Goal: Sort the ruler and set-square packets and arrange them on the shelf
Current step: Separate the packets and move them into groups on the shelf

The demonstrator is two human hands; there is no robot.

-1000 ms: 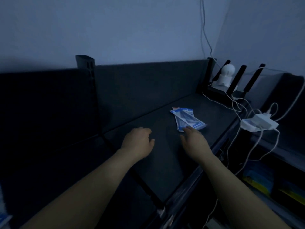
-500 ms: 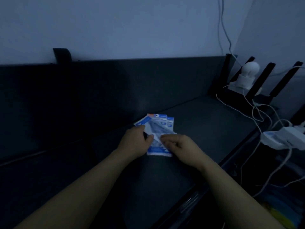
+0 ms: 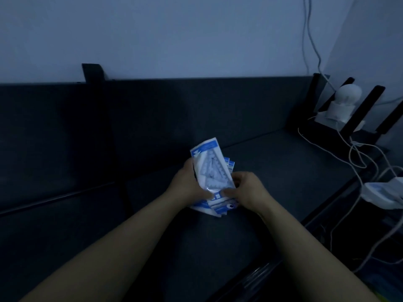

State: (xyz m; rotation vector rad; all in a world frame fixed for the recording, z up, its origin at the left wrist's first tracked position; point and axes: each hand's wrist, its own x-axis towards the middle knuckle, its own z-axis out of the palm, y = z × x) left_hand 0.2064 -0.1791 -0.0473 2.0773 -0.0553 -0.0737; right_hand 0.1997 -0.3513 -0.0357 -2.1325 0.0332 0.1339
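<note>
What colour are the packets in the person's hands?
The packets are white with blue bands and printing, seen in the head view, the only one; dim light mutes the shades.

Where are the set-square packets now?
Head view, centre: the set-square packets are held between the left hand and right hand over the shelf, left of the white camera.

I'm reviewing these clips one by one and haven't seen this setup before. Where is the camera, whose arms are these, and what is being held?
There is no robot here. The single view comes from a camera worn on a person's head, looking forward and down at their own bare arms. The light is dim. The left hand and the right hand together grip a small stack of blue-and-white packets. The front one shows a clear set-square. Below the packets is a dark shelf. At its far right stand a white round-headed device and black antennas, with a white power strip and loose cables nearby.
</note>
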